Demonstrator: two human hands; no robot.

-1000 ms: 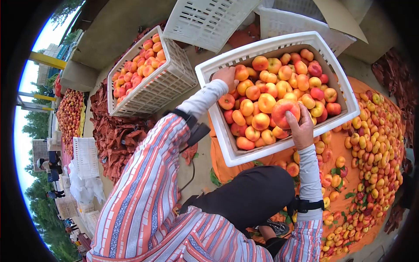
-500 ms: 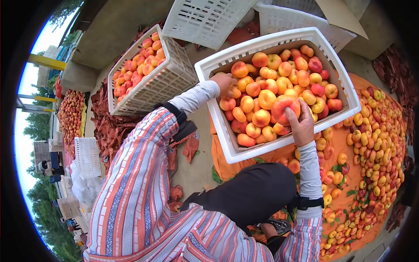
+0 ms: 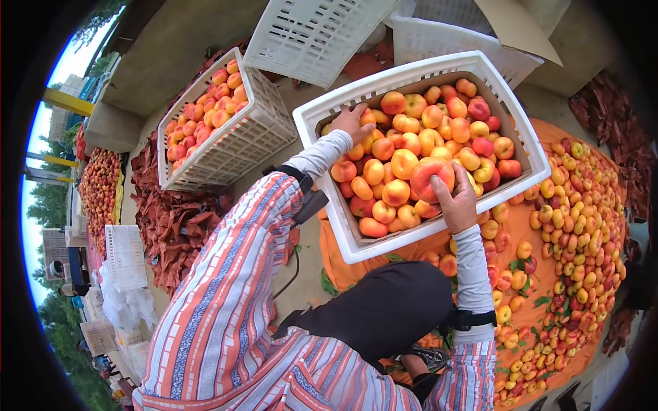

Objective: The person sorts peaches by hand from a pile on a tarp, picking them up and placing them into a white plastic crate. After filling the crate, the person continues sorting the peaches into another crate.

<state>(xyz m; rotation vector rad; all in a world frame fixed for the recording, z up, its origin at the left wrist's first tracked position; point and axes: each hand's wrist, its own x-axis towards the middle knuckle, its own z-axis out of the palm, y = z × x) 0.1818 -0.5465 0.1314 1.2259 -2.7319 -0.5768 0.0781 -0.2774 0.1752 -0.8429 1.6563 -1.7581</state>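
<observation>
Large peach gripped in right hand, right of centre; left hand up-left of it, at crate's end, grip unclear.

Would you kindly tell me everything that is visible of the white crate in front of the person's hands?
The white crate is rectangular, open-topped and plastic-looking, with a broad rim and slots below it along the far side. A brown, cardboard-like liner covers inner walls. Yellow-to-red fruits fill it. It sits slanted in view, beside an orange sheet; its support is hidden. The left hand reaches in at the left end; the right hand holds a large fruit above the contents.
</observation>
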